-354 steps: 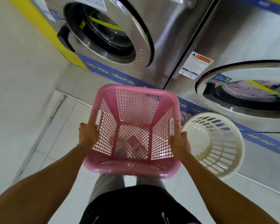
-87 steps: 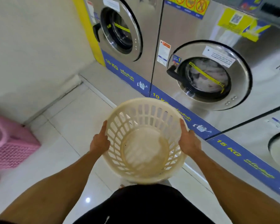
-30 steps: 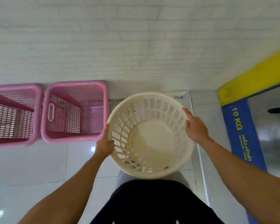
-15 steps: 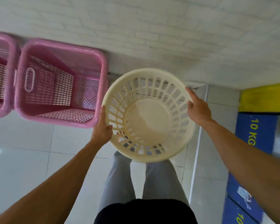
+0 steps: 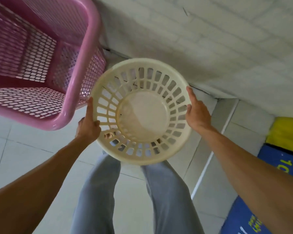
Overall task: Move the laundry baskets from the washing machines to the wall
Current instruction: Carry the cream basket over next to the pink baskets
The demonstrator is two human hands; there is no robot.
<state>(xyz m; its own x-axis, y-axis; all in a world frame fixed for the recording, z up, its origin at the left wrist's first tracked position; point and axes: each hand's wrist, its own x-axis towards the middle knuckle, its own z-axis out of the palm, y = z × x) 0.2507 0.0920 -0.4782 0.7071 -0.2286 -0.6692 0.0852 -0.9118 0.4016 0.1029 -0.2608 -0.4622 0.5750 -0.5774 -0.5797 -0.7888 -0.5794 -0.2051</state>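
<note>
The round cream basket [image 5: 140, 112] hangs low between both hands, over the person's grey trouser legs [image 5: 134, 196] and close to the foot of the white brick wall [image 5: 210, 39]. The left hand [image 5: 88, 127] clasps its left rim, thumb along the edge and fingers [image 5: 108, 136] curled underneath, showing through the slots. The right hand [image 5: 197, 114] presses flat against the right rim, fingers together. A pink basket [image 5: 71, 98] stands just beside it on the tiled floor [image 5: 24, 157].
</note>
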